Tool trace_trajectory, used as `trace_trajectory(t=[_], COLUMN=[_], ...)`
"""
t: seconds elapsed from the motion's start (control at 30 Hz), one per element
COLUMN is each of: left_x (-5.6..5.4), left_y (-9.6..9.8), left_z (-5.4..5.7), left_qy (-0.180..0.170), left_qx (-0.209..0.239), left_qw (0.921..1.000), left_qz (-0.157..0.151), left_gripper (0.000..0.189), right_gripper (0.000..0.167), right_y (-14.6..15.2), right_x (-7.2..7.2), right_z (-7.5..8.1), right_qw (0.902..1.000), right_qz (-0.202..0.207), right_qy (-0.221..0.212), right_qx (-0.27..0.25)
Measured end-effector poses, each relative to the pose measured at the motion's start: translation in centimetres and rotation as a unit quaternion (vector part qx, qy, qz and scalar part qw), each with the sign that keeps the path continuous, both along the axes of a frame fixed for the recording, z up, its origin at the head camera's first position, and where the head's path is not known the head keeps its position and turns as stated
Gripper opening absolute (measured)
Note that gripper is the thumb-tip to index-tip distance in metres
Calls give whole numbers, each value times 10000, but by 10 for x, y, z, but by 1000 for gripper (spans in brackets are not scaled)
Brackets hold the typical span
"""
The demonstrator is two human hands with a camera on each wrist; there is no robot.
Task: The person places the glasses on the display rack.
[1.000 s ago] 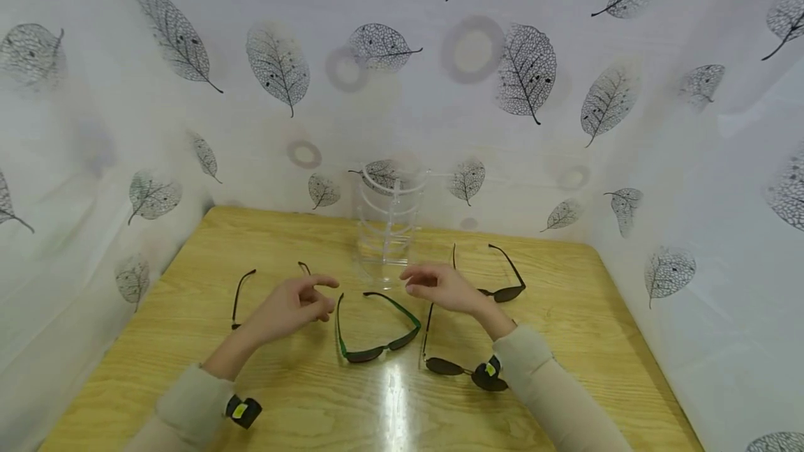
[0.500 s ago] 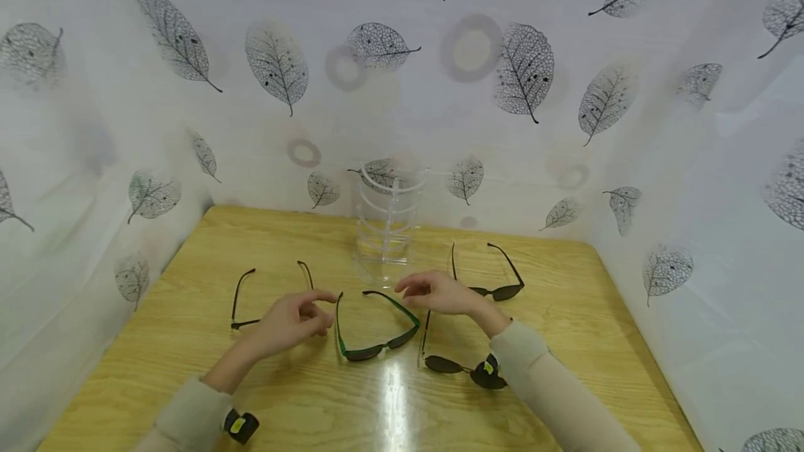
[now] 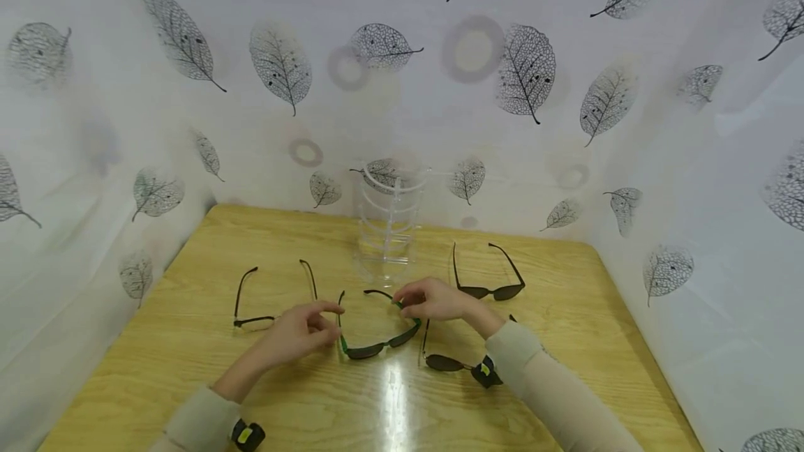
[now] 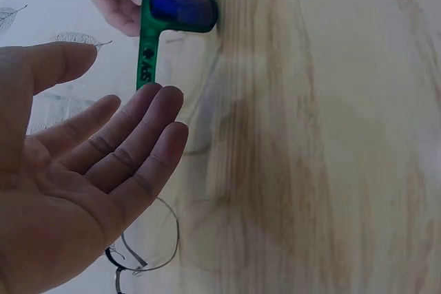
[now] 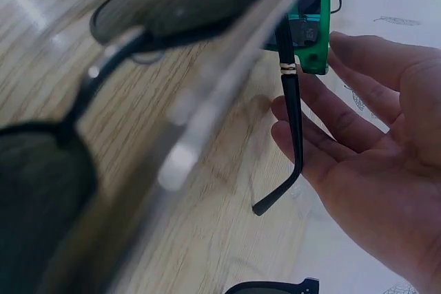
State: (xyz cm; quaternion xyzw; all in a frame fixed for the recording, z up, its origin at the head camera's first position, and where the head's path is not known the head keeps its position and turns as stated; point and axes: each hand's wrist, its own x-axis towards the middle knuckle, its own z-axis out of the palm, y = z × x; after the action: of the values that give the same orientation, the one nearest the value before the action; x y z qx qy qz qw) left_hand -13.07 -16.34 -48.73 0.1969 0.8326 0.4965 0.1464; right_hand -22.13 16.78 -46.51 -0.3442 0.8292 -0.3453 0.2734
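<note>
Green-framed sunglasses lie on the table between my hands, temples pointing away from me. My left hand is at their left temple, fingers relaxed; in the left wrist view its fingertips overlap the green temple's lower end. Over the right temple is my right hand, thumb and fingers spread apart around it. The right wrist view has the thumb right at the green frame. Thin-rimmed sunglasses lie under my right wrist, partly hidden by the sleeve and wrist camera.
A clear tiered display stand stands behind the green sunglasses. Black sunglasses lie at the right. Clear-lensed glasses sit at the left, partly behind my left hand. A leaf-patterned curtain surrounds the wooden table.
Both hands have come down toward the green sunglasses. The right hand has lowered onto the right temple, and the left has moved slightly right to the left temple. The glasses lie as before.
</note>
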Motion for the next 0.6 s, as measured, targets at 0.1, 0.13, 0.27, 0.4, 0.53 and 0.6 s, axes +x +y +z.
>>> trace_trajectory(t=[0.1, 0.13, 0.27, 0.4, 0.53, 0.6], left_x=[2, 2, 4, 5, 5, 4], left_y=[5, 6, 12, 15, 17, 17], left_z=[-2, -3, -6, -9, -10, -10], left_qy=[-69, -96, -53, 35, -90, -182], left_qx=[-41, -50, -118, -53, 74, 112], left_qw=[10000, 9999, 9998, 9999, 9998, 9997], left_qz=[53, 80, 164, 152, 130, 141], left_gripper=[47, 46, 45, 44, 42, 41], right_gripper=[34, 33, 32, 32, 31, 31], right_y=[0, 0, 0, 0, 0, 0], right_x=[0, 0, 0, 2, 3, 3], right_z=[-3, -4, -5, -5, -4, -4], right_qw=[10000, 9999, 9998, 9998, 9997, 9997], right_qz=[-55, -74, -110, -91, -42, -22], right_qy=[49, 64, 96, 161, 240, 248], right_qx=[56, 79, 99, 54, 41, 40])
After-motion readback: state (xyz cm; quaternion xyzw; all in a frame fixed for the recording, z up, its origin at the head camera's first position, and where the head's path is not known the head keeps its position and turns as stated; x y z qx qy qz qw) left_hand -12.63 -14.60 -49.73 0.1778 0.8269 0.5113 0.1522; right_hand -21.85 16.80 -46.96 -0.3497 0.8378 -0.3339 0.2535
